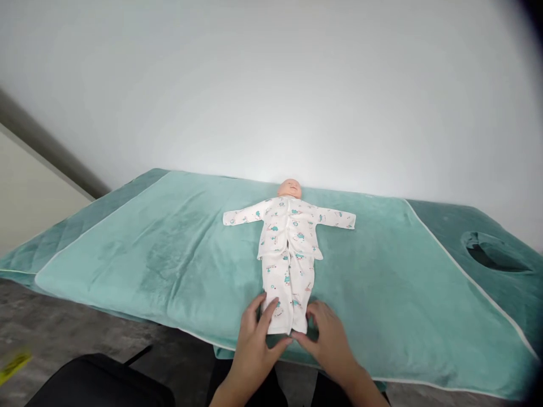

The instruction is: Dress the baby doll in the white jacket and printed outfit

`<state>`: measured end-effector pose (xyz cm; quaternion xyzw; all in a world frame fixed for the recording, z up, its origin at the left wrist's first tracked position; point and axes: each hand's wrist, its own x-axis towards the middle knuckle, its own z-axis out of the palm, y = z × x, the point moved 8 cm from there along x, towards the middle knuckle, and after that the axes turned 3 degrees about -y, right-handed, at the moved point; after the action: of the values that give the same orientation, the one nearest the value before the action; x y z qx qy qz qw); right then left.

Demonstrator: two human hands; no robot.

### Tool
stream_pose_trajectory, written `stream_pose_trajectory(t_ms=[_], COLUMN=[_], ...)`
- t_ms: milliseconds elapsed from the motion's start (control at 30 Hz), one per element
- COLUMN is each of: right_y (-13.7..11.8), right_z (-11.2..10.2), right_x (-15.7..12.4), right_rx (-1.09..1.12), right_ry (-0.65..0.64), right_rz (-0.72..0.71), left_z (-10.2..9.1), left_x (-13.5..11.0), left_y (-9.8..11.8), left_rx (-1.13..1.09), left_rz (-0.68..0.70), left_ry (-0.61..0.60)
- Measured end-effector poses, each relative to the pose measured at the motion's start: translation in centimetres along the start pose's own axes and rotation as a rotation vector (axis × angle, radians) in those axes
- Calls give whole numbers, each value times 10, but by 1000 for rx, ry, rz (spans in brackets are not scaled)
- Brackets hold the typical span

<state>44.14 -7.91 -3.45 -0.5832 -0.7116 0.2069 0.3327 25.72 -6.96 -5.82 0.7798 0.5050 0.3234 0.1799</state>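
Note:
A baby doll (290, 188) lies on its back on the green bed cover, its arms stretched out sideways. It is dressed in a white printed baby top (289, 223) and matching baby trousers (278, 277). The top's front edges part slightly near the waist. My left hand (255, 342) touches the trouser cuff on the left, fingers spread along the leg and thumb at the hem. At the other cuff, my right hand (328, 339) has its fingers bent beside the leg and its thumb at the hem, with a gap between them. The doll's feet are not visible.
The bed (119, 254) has a teal cover with white piping and stands against a white wall (271, 85). A face hole (494, 254) opens at its right end. A black chair or bag (102, 384) stands at lower left, near a pale panel (34, 186).

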Motion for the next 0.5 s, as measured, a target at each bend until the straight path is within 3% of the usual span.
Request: stream_pose_trajectory(t_ms=[167, 300, 400, 500], right_y=[7, 17, -1, -30], right_z=[16, -16, -38, -31], right_x=[-4, -25, -39, -41], right_rx=[-47, -68, -102, -154], right_ry=[0, 156, 239, 161], right_rz=[1, -32, -75, -204], left_z=[-22, -49, -47, -34], left_x=[16, 25, 15, 0], left_y=[19, 8, 1, 7], left_rx=[66, 13, 37, 84], left_rz=[88, 72, 73, 115], left_ry=[194, 263, 216, 184])
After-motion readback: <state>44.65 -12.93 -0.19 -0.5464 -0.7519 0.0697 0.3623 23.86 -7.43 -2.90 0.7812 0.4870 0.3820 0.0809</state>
